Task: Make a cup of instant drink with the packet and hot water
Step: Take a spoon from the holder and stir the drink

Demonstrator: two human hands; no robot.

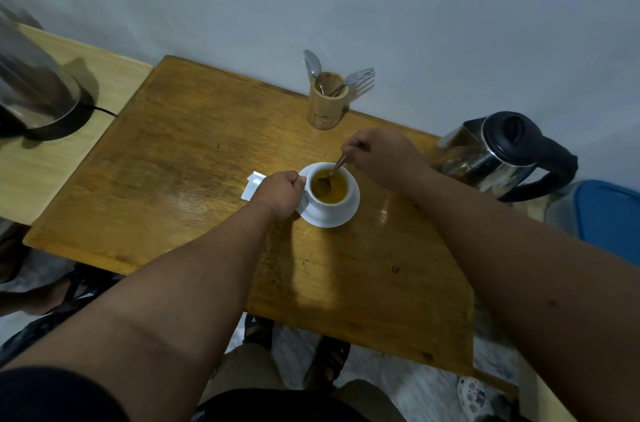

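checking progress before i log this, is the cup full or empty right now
Full, nearly to the rim: the white cup on its saucer holds yellow-brown liquid, with a spoon dipped in it, held by the right hand.

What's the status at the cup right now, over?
Left hand shut on cup handle. Right hand shut on spoon, bowl in the yellow-brown drink. Empty packet beside saucer. Nothing in the way.

No text, label, brand, number or sign can be read anywhere. The small white paper packet (252,185) lying on the brown wooden table (194,158) is seen blank, and no marking can be made out elsewhere.
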